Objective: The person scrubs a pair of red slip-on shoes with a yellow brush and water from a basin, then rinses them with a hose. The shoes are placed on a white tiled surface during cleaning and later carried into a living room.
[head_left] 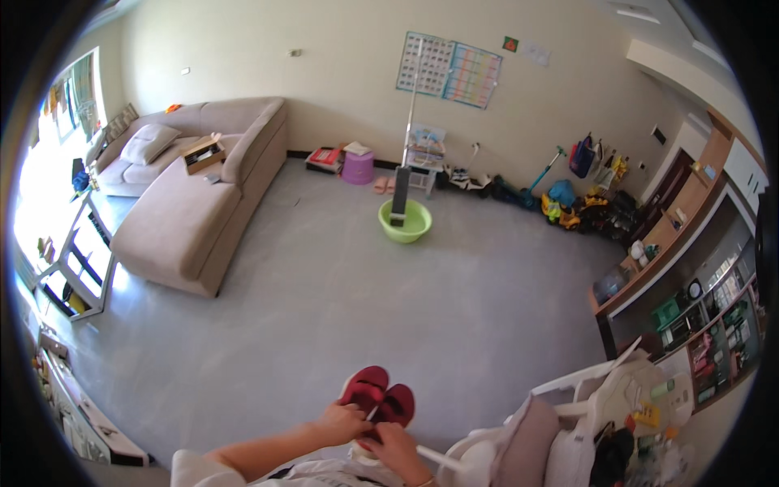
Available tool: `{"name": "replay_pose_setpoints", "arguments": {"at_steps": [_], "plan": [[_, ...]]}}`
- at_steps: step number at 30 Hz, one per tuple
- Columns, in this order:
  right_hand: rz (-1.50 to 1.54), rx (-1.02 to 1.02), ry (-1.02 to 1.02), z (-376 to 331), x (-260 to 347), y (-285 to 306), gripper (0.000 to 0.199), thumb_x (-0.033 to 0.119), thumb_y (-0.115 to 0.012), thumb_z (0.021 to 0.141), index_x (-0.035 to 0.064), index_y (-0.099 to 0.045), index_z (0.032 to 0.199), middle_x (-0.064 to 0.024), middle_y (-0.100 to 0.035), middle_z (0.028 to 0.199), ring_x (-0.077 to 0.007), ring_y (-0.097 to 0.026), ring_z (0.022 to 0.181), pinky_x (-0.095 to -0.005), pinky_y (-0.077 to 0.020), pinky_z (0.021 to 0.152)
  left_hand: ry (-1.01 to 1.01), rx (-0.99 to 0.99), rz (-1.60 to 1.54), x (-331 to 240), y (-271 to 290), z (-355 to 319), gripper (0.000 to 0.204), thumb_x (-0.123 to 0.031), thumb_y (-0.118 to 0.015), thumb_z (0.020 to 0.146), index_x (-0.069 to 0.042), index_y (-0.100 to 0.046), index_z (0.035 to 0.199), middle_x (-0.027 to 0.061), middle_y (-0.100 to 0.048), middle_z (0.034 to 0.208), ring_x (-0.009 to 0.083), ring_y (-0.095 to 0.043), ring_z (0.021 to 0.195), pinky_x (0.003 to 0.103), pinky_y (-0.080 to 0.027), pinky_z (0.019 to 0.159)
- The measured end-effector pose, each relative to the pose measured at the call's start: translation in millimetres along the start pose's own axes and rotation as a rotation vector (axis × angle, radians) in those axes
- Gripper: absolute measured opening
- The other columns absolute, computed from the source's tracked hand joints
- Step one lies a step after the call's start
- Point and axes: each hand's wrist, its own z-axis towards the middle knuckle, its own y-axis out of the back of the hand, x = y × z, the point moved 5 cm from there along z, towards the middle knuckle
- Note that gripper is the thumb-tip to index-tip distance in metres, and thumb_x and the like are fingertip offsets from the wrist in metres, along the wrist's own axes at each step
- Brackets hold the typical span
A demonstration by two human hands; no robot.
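Observation:
My left hand (pixel 342 423) and my right hand (pixel 391 448) are close together low in the view, in front of my pale shirt. The fingers of both are bent inward and pinched near each other. Whatever lies between them is too small and hidden to name. Just beyond the fingers show two dark red shoes, the left shoe (pixel 367 384) with a pale edge and the right shoe (pixel 396 403) partly covered by my hands. Whether my fingers touch the shoes I cannot tell.
Ahead, a flat mop (pixel 401 191) stands in a green basin (pixel 408 232) on the grey floor (pixel 324 300). A beige sofa (pixel 174 211) is on the left. At right are a cushion (pixel 527 442) and white chairs (pixel 592 390); toys (pixel 564 207) line the wall.

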Motion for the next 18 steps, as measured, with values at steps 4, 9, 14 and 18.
{"name": "replay_pose_setpoints", "arguments": {"at_steps": [4, 9, 14, 18], "plan": [[0.020, -0.001, 0.079, 69, -38, 26, 0.033, 0.037, -0.066, 0.077, 0.0071, -0.054, 0.081, -0.0079, -0.058, 0.079, -0.0284, -0.057, 0.079, -0.0412, -0.0478, 0.063, 0.113, 0.001, -0.041, 47, -4, 54, 0.017, -0.033, -0.063, 0.076, -0.020, -0.063, 0.088, -0.0031, -0.060, 0.082, 0.0190, -0.059, 0.087, 0.037, -0.049, 0.073], [0.118, 0.001, 0.212, 205, -76, 64, 0.023, 0.025, -0.063, 0.082, 0.0049, -0.053, 0.084, -0.0088, -0.056, 0.082, -0.0263, -0.056, 0.084, -0.0366, -0.0483, 0.067, 0.210, -0.070, -0.095, 141, 38, 143, 0.021, -0.034, -0.067, 0.073, -0.017, -0.062, 0.085, -0.0015, -0.058, 0.078, 0.0193, -0.059, 0.082, 0.038, -0.049, 0.070], [0.057, 0.061, 0.234, 342, -131, 88, 0.025, 0.028, -0.063, 0.081, 0.0060, -0.052, 0.085, -0.0079, -0.056, 0.084, -0.0264, -0.055, 0.084, -0.0382, -0.0487, 0.065, 0.220, -0.187, -0.113, 244, 58, 240, 0.020, -0.032, -0.068, 0.070, -0.016, -0.062, 0.080, -0.0005, -0.057, 0.072, 0.0204, -0.059, 0.076, 0.038, -0.049, 0.063], [0.070, -0.042, 0.183, 455, -159, 142, 0.022, 0.026, -0.061, 0.082, 0.0068, -0.051, 0.087, -0.0080, -0.055, 0.084, -0.0259, -0.055, 0.085, -0.0393, -0.0488, 0.063, 0.160, -0.183, -0.098, 334, 91, 340, 0.019, -0.030, -0.068, 0.069, -0.015, -0.062, 0.080, 0.0006, -0.057, 0.071, 0.0218, -0.059, 0.075, 0.038, -0.049, 0.061]]}}
